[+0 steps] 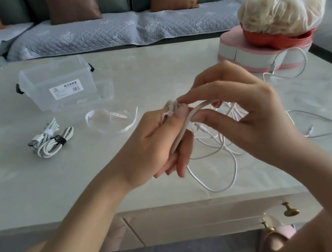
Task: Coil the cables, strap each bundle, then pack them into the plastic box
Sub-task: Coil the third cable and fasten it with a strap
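Observation:
A loose white cable (214, 155) trails in loops over the table in front of me. My left hand (152, 141) grips a folded part of it, thumb pressed on top. My right hand (243, 103) pinches the same cable just beside the left thumb. Two coiled white bundles (51, 139), one with a white strap and one with a black strap, lie at the left. The clear plastic box (57, 82) stands open behind them, its lid (97, 94) lying under and beside it. Loose white straps (113, 121) lie between the box and my hands.
A pink and white round box (259, 58) with a red bowl and a bagged bundle (280, 10) stands at the back right. Another silvery cable (314, 119) lies loose at the right. A sofa with cushions runs behind the table. Drawer knobs (291, 210) sit below the table's front edge.

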`<control>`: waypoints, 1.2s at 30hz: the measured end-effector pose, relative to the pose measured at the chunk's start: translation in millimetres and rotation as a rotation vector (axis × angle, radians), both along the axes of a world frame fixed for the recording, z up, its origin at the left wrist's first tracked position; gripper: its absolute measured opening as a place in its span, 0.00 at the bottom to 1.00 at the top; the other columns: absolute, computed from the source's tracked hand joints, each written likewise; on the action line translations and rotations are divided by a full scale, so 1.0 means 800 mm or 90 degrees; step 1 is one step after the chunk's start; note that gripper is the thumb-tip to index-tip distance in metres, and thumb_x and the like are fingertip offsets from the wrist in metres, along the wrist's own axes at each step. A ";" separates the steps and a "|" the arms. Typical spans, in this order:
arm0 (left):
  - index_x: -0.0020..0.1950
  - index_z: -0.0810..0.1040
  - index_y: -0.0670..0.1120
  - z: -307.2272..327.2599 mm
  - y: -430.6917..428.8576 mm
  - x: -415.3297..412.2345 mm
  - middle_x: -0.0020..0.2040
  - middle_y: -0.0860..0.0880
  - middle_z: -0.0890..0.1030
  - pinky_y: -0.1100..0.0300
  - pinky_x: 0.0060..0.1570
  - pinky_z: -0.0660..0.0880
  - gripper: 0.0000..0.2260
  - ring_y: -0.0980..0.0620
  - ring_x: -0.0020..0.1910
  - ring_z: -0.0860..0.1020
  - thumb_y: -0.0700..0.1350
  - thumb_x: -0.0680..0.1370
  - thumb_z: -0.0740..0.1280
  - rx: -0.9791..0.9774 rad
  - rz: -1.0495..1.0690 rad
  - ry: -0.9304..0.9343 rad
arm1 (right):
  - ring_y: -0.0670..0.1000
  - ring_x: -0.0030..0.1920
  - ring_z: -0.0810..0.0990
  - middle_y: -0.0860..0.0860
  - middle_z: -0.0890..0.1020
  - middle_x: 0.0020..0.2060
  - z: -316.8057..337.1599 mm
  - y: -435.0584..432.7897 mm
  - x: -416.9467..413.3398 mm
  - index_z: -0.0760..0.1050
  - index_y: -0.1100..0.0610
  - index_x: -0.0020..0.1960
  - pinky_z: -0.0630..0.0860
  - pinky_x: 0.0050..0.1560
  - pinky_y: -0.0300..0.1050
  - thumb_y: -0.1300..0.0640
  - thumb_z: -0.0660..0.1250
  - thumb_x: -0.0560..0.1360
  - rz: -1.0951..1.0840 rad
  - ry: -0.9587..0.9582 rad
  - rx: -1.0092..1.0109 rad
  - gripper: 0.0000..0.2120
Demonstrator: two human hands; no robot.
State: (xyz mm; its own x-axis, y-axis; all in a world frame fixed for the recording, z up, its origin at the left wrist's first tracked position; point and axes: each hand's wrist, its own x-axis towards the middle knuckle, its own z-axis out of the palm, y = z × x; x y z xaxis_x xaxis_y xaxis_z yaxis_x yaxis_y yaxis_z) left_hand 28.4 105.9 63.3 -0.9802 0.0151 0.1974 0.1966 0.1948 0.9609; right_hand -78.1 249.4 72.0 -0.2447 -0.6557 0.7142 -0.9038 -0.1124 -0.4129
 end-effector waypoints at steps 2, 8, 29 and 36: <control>0.46 0.79 0.38 0.002 0.001 0.002 0.20 0.47 0.72 0.63 0.22 0.64 0.35 0.57 0.14 0.61 0.64 0.79 0.45 -0.002 -0.035 -0.022 | 0.46 0.44 0.78 0.52 0.79 0.45 -0.002 0.000 -0.001 0.81 0.56 0.51 0.73 0.43 0.41 0.59 0.70 0.74 0.007 -0.013 0.001 0.06; 0.24 0.74 0.46 0.002 0.001 0.010 0.17 0.51 0.70 0.66 0.23 0.65 0.26 0.58 0.15 0.64 0.57 0.78 0.55 -0.070 -0.039 -0.034 | 0.49 0.43 0.79 0.52 0.80 0.43 -0.004 0.001 0.002 0.81 0.61 0.48 0.74 0.42 0.45 0.59 0.68 0.75 0.022 -0.008 0.013 0.06; 0.45 0.80 0.46 0.000 -0.003 0.009 0.23 0.52 0.74 0.62 0.21 0.57 0.20 0.59 0.17 0.63 0.58 0.76 0.55 0.177 -0.162 -0.030 | 0.45 0.44 0.79 0.51 0.80 0.42 -0.012 -0.022 -0.008 0.77 0.56 0.61 0.72 0.49 0.35 0.69 0.60 0.78 0.032 -0.072 0.051 0.16; 0.48 0.79 0.41 0.012 -0.004 0.005 0.25 0.54 0.71 0.69 0.23 0.67 0.20 0.62 0.17 0.57 0.52 0.79 0.51 0.443 -0.221 0.034 | 0.46 0.35 0.76 0.35 0.74 0.32 -0.018 -0.026 -0.009 0.76 0.51 0.48 0.72 0.38 0.43 0.62 0.59 0.76 -0.076 0.009 0.180 0.09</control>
State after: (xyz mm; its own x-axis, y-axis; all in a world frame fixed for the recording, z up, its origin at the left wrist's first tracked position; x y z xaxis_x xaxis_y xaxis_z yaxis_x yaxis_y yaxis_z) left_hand 32.4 103.0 72.6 -0.9309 0.1743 0.3209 0.1856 -0.5311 0.8267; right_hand -85.5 228.6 57.5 -0.3231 -0.7965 0.5111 -0.9097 0.1125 -0.3998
